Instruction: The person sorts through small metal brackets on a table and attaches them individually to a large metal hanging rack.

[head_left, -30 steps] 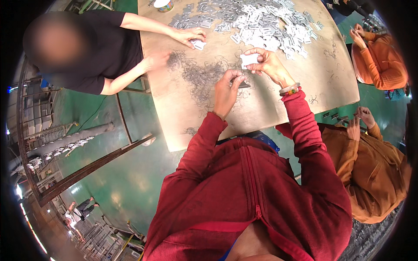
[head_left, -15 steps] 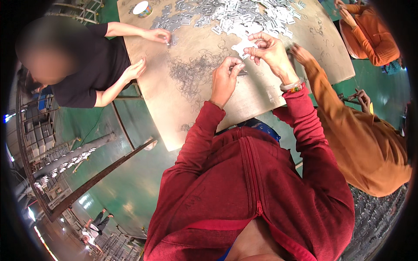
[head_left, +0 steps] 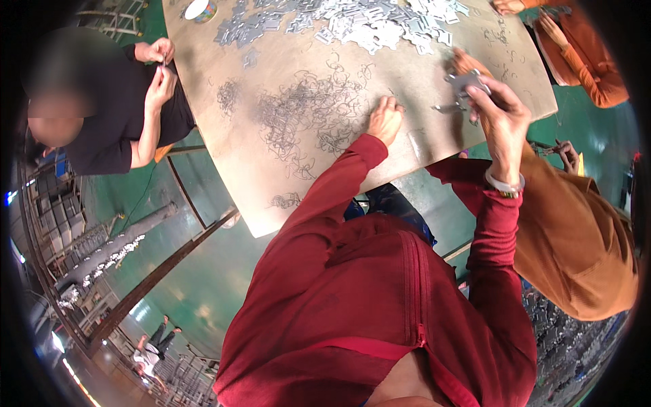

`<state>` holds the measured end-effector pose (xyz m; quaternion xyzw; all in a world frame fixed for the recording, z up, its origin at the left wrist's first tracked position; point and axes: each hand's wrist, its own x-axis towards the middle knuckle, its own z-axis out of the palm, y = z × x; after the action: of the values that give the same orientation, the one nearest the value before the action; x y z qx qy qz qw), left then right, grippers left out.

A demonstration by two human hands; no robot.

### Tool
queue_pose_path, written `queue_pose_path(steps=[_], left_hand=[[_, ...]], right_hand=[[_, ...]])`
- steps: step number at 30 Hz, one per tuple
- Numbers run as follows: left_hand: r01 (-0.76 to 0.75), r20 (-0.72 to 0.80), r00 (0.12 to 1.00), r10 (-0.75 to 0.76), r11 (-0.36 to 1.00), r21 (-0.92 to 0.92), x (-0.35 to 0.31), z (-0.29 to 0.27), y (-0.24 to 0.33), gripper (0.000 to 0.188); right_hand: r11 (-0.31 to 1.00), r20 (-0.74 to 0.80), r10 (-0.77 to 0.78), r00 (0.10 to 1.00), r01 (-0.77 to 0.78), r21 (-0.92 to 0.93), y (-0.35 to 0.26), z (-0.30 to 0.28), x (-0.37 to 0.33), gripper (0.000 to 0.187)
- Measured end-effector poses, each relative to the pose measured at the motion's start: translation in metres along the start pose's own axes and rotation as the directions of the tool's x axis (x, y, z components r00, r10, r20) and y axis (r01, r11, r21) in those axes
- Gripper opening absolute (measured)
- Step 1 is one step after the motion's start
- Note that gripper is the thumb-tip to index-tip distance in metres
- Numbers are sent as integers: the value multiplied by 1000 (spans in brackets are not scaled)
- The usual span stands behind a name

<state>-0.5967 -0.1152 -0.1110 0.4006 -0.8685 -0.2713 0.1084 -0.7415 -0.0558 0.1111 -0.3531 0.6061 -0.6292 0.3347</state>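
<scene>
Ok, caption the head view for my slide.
Right hand holds a grey plate; left hand beside scattered curved wires.

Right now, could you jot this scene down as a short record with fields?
Left hand: at the table, curled; whether it holds anything is unclear
Right hand: holding a grey metal piece
Metal pile: far side
Bent wires: loosely spread, left of the left hand
Cup: far left
Person in black: at the table's left edge
</scene>
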Motion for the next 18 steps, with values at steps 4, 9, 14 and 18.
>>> queue_pose_path(steps=[4,9,14,18], left_hand=[[-57,-77,995,60,997,43,-12,14,-9,18],[-48,-213,972,104,967,249,-48,29,12,17],[210,19,977,-211,951,-229,-121,-25,26,19],[232,-127,966,-227,973,20,-179,-79,-48,21]], right_hand=[[989,-92,59,994,-71,-133,-9,0,-17,20],[995,-96,-39,995,30,-95,-5,-7,-30,21],[999,13,-46,999,45,15,-5,14,-20,23],[995,84,-95,992,91,48,-6,20,-10,21]])
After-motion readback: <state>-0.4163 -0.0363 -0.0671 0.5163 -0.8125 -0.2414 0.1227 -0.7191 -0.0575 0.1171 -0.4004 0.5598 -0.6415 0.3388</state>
